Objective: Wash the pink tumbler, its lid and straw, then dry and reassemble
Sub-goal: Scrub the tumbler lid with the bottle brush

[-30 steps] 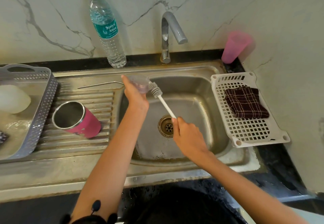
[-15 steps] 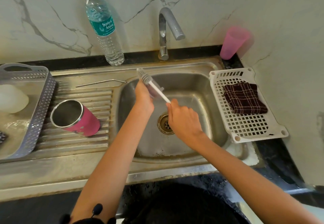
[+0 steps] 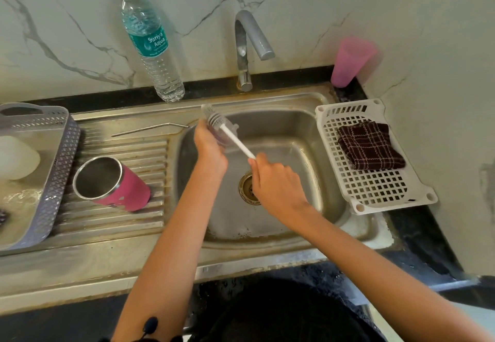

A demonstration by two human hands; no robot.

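2 hands are over the sink, and both are busy. The left hand has its fingers curled round the clear lid, held up near the basin's back-left corner. The right hand is clamped on the lower end of the brush. Its white handle slants up and left across the lid, and the bristle head sticks out beyond the left hand's fingertips. How the bristles meet the lid is too blurred to tell.

Over on the ribbed drainboard, the pink tumbler lies on its side, open steel mouth turned toward the grey tray. The straw, bent metal, lies flat behind it along the back of the drainboard, well apart from the tumbler.

1 water bottle stands against the marble wall, with the tap to its right. A pink cup sits in the far corner. Right of the basin, a white basket holds 1 folded checked cloth. The drain shows just beside the right hand.
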